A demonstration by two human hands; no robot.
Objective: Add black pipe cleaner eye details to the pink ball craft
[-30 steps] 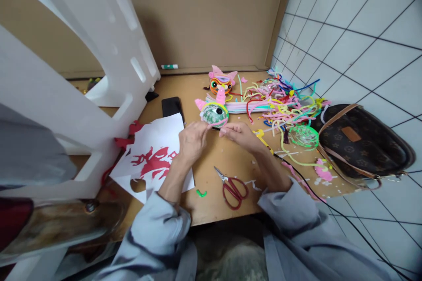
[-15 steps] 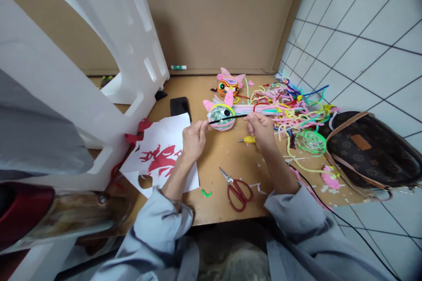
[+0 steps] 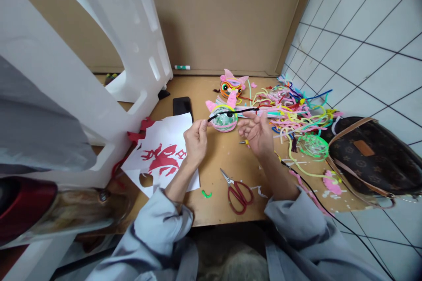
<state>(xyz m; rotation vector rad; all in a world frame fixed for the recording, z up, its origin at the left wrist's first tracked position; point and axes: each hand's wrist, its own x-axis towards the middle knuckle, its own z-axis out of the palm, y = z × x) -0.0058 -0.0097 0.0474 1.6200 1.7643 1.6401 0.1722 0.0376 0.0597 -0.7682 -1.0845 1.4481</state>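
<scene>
Black strip [image 3: 236,112], one end pinched by left hand [image 3: 196,141], other end just beside spread right hand [image 3: 260,136]

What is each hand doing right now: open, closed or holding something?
Left hand: closed, holding one end of the black strip.
Right hand: open, near the strip's other end.

At your 12 o'clock stands a plain tan board [image 3: 227,17], with a darker brown frame [image 3: 298,13] along its right side. From 1 to 3 o'clock you have a wall of pale tiles [image 3: 379,22] crossed by dark grout lines. A white slotted panel [image 3: 125,17] rises from 9 to 11 o'clock, with a large curved opening (more tan surface shows through it). Your brown worktop [image 3: 211,210] has its near edge towards 6 o'clock. The light is soft, leaving a dim shadow [image 3: 171,39] on the board's left part.
</scene>
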